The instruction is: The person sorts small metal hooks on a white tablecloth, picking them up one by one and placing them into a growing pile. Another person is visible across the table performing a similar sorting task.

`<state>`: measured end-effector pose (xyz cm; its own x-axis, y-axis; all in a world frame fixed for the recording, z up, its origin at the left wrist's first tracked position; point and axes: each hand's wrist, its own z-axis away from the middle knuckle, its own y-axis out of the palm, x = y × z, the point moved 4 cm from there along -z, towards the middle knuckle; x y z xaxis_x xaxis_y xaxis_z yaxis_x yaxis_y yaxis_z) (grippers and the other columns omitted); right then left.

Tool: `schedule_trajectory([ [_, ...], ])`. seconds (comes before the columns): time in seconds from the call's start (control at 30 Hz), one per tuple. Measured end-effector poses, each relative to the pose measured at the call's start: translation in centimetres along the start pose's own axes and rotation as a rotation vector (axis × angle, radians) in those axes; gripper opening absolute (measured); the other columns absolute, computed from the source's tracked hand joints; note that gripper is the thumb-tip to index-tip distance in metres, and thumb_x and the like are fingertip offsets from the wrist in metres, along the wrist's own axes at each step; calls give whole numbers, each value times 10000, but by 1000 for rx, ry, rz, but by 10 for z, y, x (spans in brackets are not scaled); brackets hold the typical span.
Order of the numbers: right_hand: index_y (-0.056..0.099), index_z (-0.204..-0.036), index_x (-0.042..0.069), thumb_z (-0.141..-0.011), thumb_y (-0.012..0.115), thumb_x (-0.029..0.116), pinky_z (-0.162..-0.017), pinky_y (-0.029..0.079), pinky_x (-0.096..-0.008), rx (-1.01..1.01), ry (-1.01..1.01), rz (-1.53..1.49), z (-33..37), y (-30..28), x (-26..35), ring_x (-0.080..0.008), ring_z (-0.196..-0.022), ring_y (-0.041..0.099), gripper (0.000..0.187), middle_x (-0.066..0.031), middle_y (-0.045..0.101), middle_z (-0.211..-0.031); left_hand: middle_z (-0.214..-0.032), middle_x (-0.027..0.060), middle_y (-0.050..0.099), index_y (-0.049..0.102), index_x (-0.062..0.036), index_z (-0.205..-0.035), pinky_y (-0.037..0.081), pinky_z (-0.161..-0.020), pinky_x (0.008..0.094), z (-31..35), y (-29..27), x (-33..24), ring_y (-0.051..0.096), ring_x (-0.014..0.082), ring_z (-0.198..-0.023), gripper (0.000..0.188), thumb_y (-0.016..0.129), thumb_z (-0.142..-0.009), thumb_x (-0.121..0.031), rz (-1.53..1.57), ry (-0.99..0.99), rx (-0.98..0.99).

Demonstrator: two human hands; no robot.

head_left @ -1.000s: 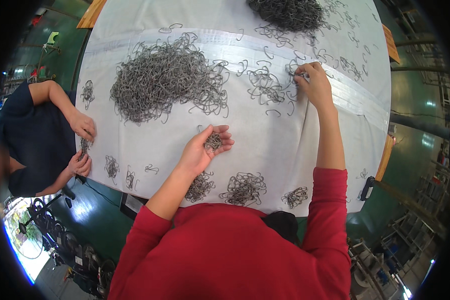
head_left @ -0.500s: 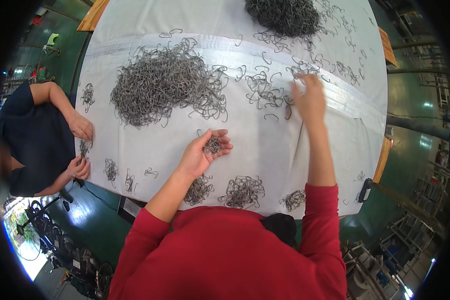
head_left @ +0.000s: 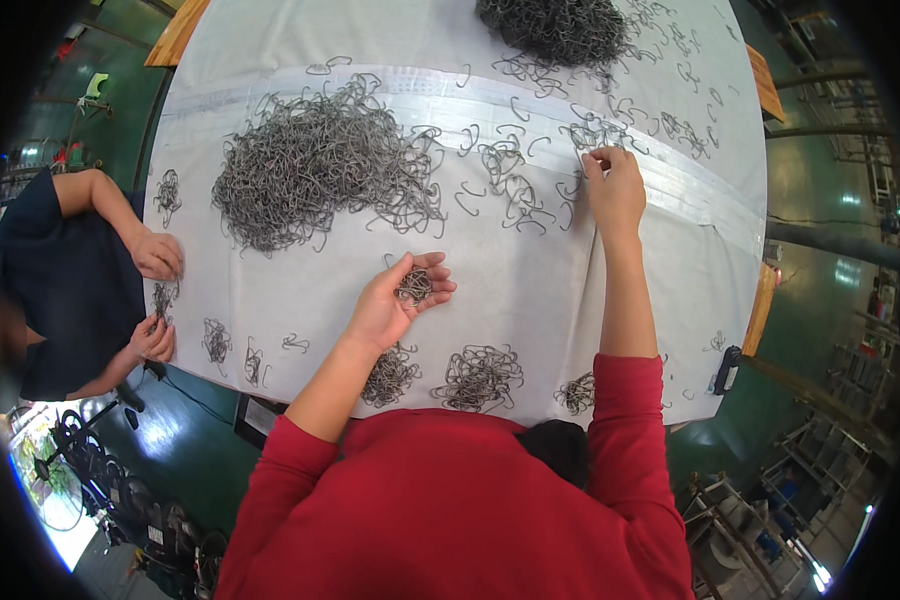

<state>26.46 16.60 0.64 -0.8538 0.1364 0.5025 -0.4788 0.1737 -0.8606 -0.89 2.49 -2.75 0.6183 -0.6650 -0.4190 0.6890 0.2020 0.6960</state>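
Observation:
My left hand point(head_left: 380, 312) is turned palm up above the near half of the table, its fingers cupped around a small clump of grey wire hooks point(head_left: 414, 288). Farther off to the right, my right hand point(head_left: 620, 200) is at the loose scattered hooks point(head_left: 595, 132), thumb and fingertips pinched together. Whatever is in that pinch is too small to make out. Left of it lie more strewn hooks point(head_left: 515, 190) and a broad heap of grey hooks point(head_left: 315, 165).
A darker heap of hooks point(head_left: 555, 30) lies at the far edge of the white-covered table point(head_left: 530, 290). Small hook piles point(head_left: 480, 378) line the near edge. A co-worker's hands point(head_left: 157, 257) handle hooks at the left edge. A small black object point(head_left: 727, 370) sits at the near right corner.
My right hand, blurred before, has slowed among the scattered hooks, and its fingers have come together. Some strewn hooks beside it lie differently. My left hand still cups its clump.

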Motion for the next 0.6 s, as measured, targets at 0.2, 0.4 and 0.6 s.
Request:
schedule_trajectory([
  [0.2, 594, -883, 35, -835, 600, 215, -633, 436, -377, 136, -153, 86, 12, 21, 6, -271, -730, 573, 186, -107, 587, -867, -981, 118, 602, 515, 39, -1158, 490, -857, 349, 0, 5, -1, 593, 249, -946, 390, 365, -974, -271, 16, -34, -33],
  [0.4, 564, -881, 38, -901, 565, 202, -568, 384, -227, 522, 421, -1097, 33, 9, -5, -93, -669, 469, 165, -14, 548, -811, -983, 113, 598, 512, 41, -1164, 489, -856, 345, -6, 24, 8, 592, 238, -937, 382, 380, -970, -261, 57, -70, 33],
  [0.6, 564, -930, 28, -903, 561, 150, -531, 385, -202, 569, 585, -1460, 82, -27, -23, -78, -667, 484, 126, -25, 564, -850, -990, 112, 595, 507, 44, -1170, 499, -849, 335, 7, 23, 9, 593, 226, -935, 365, 399, -963, -236, 57, -57, 23],
])
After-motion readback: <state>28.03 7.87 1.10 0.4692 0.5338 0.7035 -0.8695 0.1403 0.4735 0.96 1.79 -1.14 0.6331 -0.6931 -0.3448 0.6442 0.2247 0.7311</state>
